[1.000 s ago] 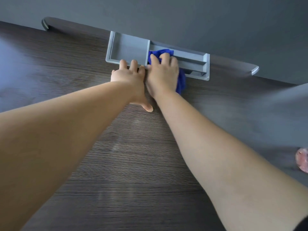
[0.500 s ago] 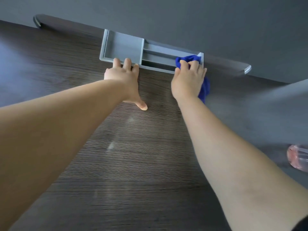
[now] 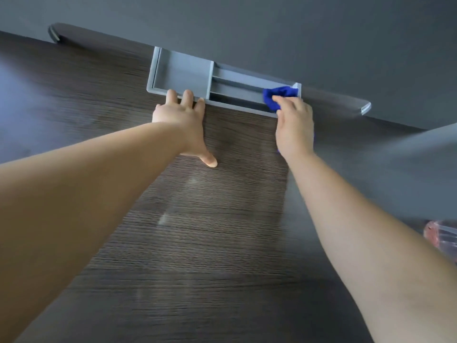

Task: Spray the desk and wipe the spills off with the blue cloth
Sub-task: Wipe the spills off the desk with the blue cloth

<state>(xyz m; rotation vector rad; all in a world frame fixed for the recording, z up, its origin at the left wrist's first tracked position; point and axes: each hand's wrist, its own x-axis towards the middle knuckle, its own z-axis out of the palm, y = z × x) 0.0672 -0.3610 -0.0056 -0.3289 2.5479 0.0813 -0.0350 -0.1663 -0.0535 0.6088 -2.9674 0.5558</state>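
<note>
Dark wood-grain desk (image 3: pixel 202 256) fills the view. A grey back panel (image 3: pixel 272 26) stands beyond both hands.

A grey recessed tray (image 3: pixel 183 75) is set into the desk's far edge, its long axis running left-right just past the fingertips. It has a wide compartment ahead of the left hand and narrow channels (image 3: pixel 237 94) running toward the right hand.

Left hand (image 3: pixel 181 120): flat on the desk, fingers straight with their tips at the tray's near rim, thumb splayed toward the body. Looks like a brace.

Right hand (image 3: pixel 294 125): fingers curled over the bunched blue cloth (image 3: pixel 277 95), pressing it into the tray's right end. This is the nearer hand, already on it.

The cloth shows mostly ahead of the right fingertips, close to the tray's end wall (image 3: pixel 298 89). A blue sliver shows at the wrist side.

A pink-tinted clear object (image 3: pixel 442 235), probably the spray bottle, sits well off to the right of the right forearm, cut by the frame edge.

Judgement: wiping is under way in the tray. There is no room rightward because the end wall stops the cloth. The open run is leftward along the channel, toward the left hand. Faint pale streaks (image 3: pixel 193 181) lie on the desk between the forearms, and I cannot tell whether they are spill or glare.
</note>
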